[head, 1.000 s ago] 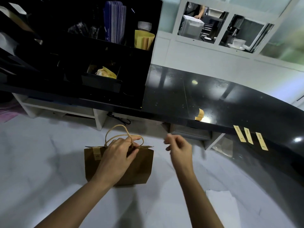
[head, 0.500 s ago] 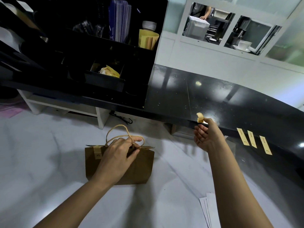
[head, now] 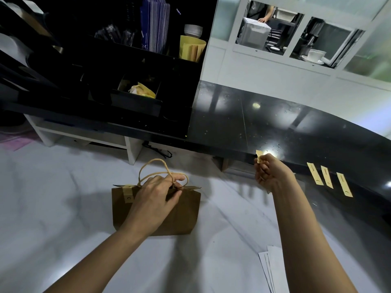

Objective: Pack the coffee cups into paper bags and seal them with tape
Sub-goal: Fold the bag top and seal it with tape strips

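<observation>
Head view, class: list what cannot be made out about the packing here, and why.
- Paper bag contents: top held closed under the left hand.
- Tape strip: lower end hidden in the right hand grip.
- Print on the three spare strips: too small.

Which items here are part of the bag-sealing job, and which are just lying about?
In use: paper bag, tape strip on it, tape piece in right hand, three spare strips, left hand.

Lying about: white papers, yellow cup, blue stack.
</observation>
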`<state>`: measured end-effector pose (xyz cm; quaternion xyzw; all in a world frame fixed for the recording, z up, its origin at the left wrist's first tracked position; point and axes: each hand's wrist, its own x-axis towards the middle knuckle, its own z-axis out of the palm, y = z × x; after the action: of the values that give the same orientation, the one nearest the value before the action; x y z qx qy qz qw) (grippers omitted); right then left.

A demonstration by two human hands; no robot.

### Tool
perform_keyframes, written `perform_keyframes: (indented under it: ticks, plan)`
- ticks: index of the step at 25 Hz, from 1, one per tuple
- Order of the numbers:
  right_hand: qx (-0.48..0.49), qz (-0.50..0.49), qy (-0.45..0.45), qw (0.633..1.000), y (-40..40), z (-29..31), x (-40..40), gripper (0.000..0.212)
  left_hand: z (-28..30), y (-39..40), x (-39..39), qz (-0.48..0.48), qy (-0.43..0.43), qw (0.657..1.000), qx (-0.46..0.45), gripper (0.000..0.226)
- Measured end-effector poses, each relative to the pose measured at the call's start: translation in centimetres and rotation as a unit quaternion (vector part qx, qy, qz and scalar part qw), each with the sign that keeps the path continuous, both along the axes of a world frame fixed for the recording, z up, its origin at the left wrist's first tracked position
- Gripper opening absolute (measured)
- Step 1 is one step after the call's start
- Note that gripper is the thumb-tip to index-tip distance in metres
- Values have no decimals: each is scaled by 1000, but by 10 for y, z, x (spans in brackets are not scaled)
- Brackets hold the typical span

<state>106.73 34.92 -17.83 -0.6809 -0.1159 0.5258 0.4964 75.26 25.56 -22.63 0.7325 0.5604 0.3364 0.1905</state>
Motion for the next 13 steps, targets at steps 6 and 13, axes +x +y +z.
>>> perform_keyframes:
  ticks: [6,13]
  plan:
    - [35,-43,-22,998,3,-17,1,17,0,2,-1,-2,-4,1000,1,34]
    - [64,-2,-90,994,-26,-5,-31,13,2,2,0,1,-2,1000,9,32]
